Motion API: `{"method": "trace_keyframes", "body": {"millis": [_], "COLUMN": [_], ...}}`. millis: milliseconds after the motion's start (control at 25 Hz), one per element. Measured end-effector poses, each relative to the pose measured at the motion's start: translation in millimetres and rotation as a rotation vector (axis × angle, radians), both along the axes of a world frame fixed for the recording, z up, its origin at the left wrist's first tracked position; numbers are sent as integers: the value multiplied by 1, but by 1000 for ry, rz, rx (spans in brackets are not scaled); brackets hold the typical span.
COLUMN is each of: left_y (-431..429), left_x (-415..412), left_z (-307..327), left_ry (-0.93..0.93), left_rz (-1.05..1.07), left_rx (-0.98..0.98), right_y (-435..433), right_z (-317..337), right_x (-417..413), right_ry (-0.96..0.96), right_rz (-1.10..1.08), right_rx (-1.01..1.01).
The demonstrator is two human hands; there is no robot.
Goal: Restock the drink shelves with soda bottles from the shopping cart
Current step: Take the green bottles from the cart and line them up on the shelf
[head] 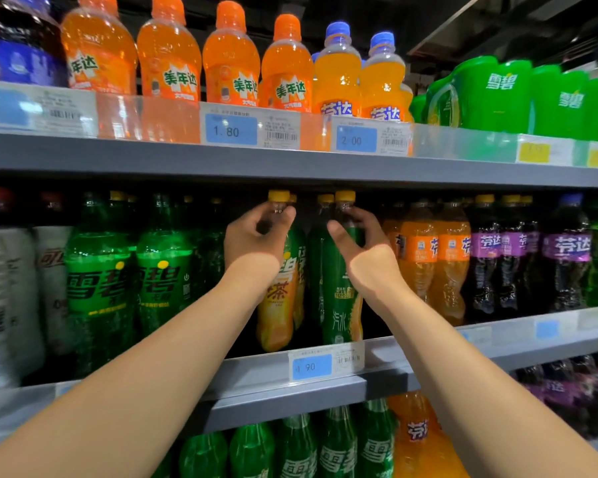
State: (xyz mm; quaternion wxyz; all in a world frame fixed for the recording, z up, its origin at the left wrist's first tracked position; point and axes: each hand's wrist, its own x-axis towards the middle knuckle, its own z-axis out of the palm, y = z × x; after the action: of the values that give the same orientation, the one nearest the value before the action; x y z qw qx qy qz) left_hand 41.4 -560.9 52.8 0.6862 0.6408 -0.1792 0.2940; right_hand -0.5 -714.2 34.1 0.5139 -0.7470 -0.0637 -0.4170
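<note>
Reaching forward, I am gripping two yellow-capped bottles by the neck: my left hand (pixel 252 240) is curling round the left bottle (pixel 277 305), my right hand (pixel 363 257) round the right bottle (pixel 340 305), and both seem to be standing upright at the front of the middle shelf (pixel 263 384), just above the 1.90 tag (pixel 325 363). I am reading this as the placing step, the cart being out of view. Next I am going to need to seat each bottle flat, push it against the row behind (pixel 325 200), then release without tipping neighbours.
</note>
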Motion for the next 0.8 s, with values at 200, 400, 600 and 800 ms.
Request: {"method": "trace_keyframes", "body": {"millis": [200, 400, 600, 800], "left_y": [-2, -6, 2, 26], "left_x": [3, -1, -10, -19], "left_z": [0, -3, -7, -41], "left_ry": [81, 72, 111, 389], "left_rz": [1, -20, 17, 32], "left_rx": [-87, -41, 176, 582], "right_y": [-10, -20, -24, -36], "right_z": [-9, -21, -37, -48], "right_x": [-7, -18, -24, -30], "right_ry": [140, 168, 363, 448], "right_rz": [-52, -100, -132, -149], "right_rx": [-138, -178, -155, -261]}}
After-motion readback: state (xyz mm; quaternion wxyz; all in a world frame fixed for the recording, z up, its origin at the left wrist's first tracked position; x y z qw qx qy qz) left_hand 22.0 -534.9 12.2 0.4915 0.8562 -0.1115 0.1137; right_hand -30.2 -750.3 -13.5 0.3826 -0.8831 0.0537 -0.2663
